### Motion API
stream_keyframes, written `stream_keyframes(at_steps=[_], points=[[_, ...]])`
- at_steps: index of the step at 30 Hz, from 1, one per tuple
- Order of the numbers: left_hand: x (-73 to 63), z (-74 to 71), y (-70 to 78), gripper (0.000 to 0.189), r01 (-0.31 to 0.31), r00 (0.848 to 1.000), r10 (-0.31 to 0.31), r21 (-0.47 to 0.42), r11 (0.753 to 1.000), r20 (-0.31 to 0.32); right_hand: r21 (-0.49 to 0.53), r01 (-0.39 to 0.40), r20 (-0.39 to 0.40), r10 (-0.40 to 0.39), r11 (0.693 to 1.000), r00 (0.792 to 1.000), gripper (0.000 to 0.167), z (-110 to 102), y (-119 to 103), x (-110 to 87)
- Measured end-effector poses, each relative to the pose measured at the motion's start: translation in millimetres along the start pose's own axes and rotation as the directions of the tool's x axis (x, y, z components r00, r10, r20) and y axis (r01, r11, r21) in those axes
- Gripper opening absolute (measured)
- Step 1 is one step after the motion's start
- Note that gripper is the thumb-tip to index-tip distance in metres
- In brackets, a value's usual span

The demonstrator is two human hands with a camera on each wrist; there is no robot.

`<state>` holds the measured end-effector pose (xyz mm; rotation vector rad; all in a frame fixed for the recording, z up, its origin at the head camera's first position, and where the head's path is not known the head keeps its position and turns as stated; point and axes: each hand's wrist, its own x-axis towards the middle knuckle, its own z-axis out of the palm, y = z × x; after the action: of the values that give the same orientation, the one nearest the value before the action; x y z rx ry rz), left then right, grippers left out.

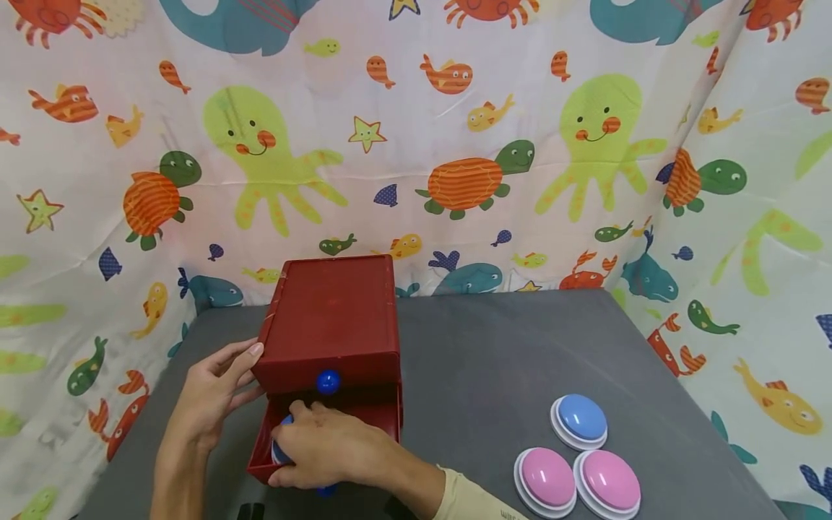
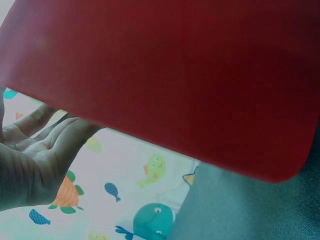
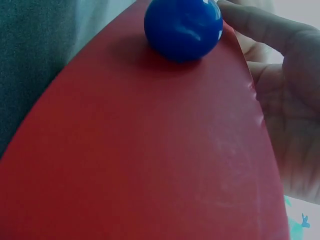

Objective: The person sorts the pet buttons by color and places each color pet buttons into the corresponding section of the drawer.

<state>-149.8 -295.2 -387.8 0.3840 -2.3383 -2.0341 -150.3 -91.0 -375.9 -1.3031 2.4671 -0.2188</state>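
A red two-drawer box [image 1: 331, 310] stands on the grey table, its lower drawer [image 1: 260, 471] pulled out. My left hand [image 1: 208, 393] rests against the box's left side, thumb near the front top corner and fingers fairly straight; the left wrist view shows the same hand [image 2: 37, 160] beside the red side wall. Inside the open drawer my right hand [image 1: 331, 444] is curled over a blue push button [image 1: 279, 453] with a white base. Its fingertips are mostly hidden. A round blue knob [image 1: 328, 382] sits on the upper drawer, and the right wrist view shows a blue knob [image 3: 182, 27] up close.
To the right on the grey table [image 1: 481, 361] are another blue push button [image 1: 581, 417] and two pink ones, a left pink button [image 1: 547, 477] and a right pink button [image 1: 611, 479]. A small black object [image 1: 250, 511] lies at the front edge. A sea-animal curtain [image 1: 403, 94] surrounds the table.
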Motion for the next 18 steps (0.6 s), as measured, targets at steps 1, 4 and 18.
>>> stream_keyframes(at_steps=[1,4,18], points=[[-0.1,0.1,0.1,0.067,0.005,1.0,-0.005,-0.003,1.0,0.003,-0.001,0.004,-0.005,-0.004,1.0,1.0,0.036,0.7,-0.6,-1.3],[-0.6,0.0,0.1,0.068,0.021,1.0,-0.021,-0.009,1.0,0.007,0.003,0.039,-0.034,-0.039,0.999,0.999,0.047,1.9,-1.5,-9.2],[-1.5,2.7,3.2,0.067,0.022,1.0,-0.021,0.027,0.999,-0.017,0.292,0.156,-0.249,-0.083,0.944,0.965,0.045,-32.9,18.2,-117.4]])
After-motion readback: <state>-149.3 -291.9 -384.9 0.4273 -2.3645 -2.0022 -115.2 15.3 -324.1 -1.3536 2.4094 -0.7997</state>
